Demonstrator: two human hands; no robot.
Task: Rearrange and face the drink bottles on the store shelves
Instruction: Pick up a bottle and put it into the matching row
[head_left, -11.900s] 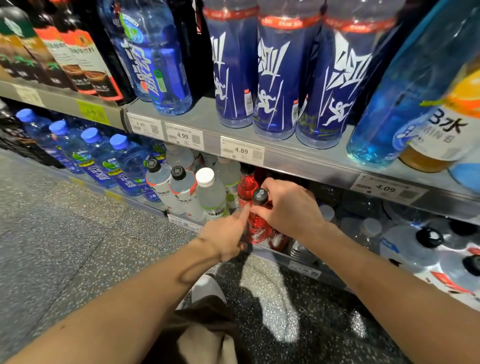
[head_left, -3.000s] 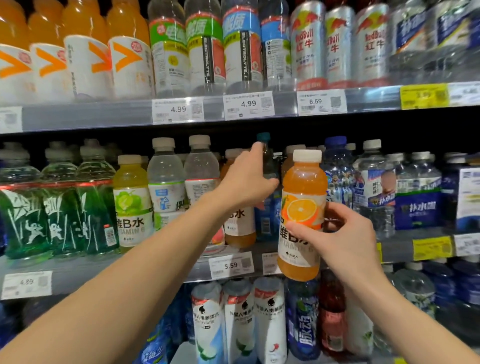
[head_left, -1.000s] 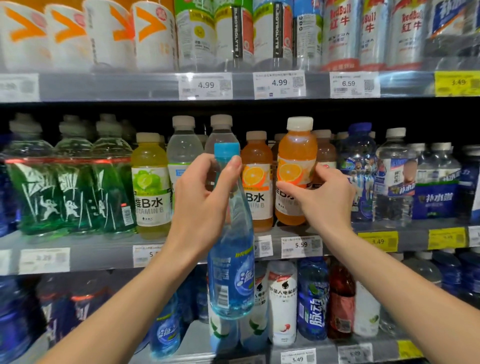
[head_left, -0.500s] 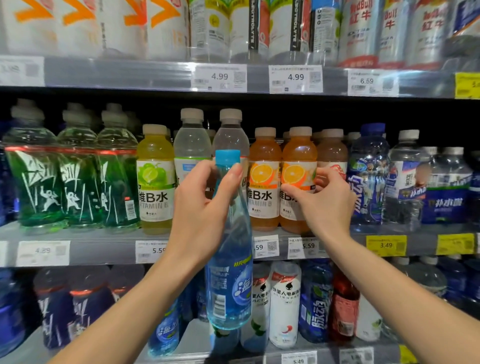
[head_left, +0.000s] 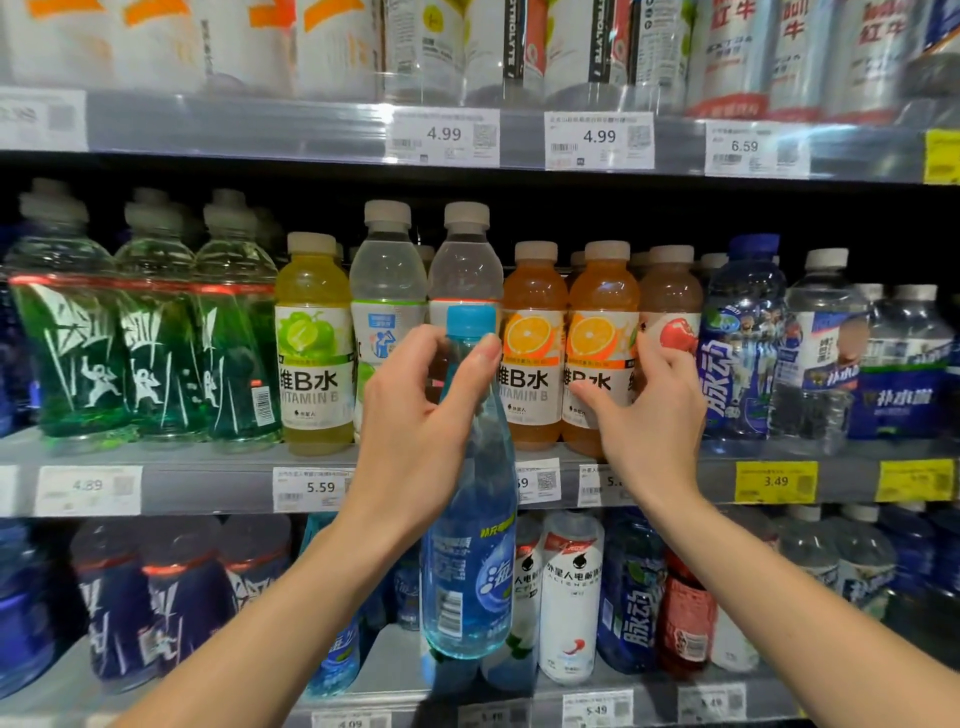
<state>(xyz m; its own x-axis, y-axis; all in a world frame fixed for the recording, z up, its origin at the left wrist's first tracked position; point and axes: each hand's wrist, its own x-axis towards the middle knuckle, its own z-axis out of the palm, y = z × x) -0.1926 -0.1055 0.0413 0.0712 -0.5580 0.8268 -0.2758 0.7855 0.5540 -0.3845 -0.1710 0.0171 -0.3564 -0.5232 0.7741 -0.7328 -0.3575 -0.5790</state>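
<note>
My left hand (head_left: 415, 415) is shut around the neck of a tall clear-blue bottle (head_left: 470, 587) with a light blue cap, held upright in front of the middle shelf (head_left: 208, 483). My right hand (head_left: 649, 431) grips the right side of an orange vitamin-B bottle (head_left: 602, 296) standing on that shelf, fingertips on its label, thumb behind it. A second orange bottle (head_left: 532, 364) stands just left of it, label facing out. A brownish bottle with an apple label (head_left: 672, 296) is partly hidden by my right hand.
On the middle shelf stand green bottles (head_left: 145, 353), a yellow lime bottle (head_left: 314, 353), clear bottles (head_left: 387, 280) and blue bottles (head_left: 740, 353). The upper shelf (head_left: 260, 130) holds more drinks. White bottles (head_left: 571, 597) and dark blue ones fill the lower shelf.
The orange bottle went from my right hand's lift onto the shelf beside the other orange one. My right hand stays on it. My left hand keeps the blue bottle steady.
</note>
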